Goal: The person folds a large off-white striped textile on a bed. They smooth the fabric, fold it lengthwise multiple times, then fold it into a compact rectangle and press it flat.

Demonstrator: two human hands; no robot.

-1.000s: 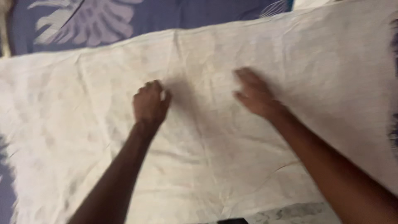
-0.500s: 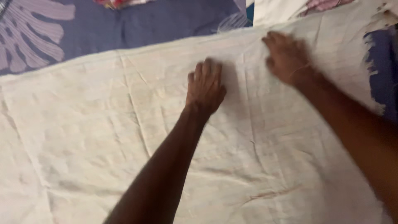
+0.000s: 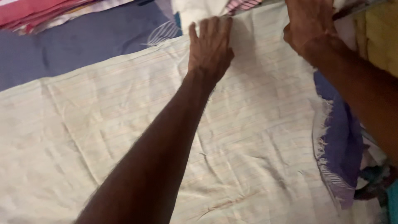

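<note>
A large cream cloth (image 3: 103, 120) with faint stripes lies spread flat over a blue-purple bed sheet (image 3: 83, 45). My left hand (image 3: 210, 45) rests palm down with fingers spread on the cloth near its far edge. My right hand (image 3: 309, 23) is at the cloth's far right corner, at the top of the view; its fingers are partly cut off, and whether it grips the cloth is unclear. A frayed fringe (image 3: 321, 137) runs down the cloth's right edge.
Folded red and pink fabrics (image 3: 45, 12) lie at the far left top. A white and checked cloth (image 3: 207, 8) sits beyond the far edge. A yellow fabric (image 3: 379, 37) is at the upper right, with coloured fabrics (image 3: 375, 178) low on the right.
Both hands have slid away from me across the cloth toward its far edge and right corner. My left hand went from a fist to a flat, spread palm. The view shifted right.
</note>
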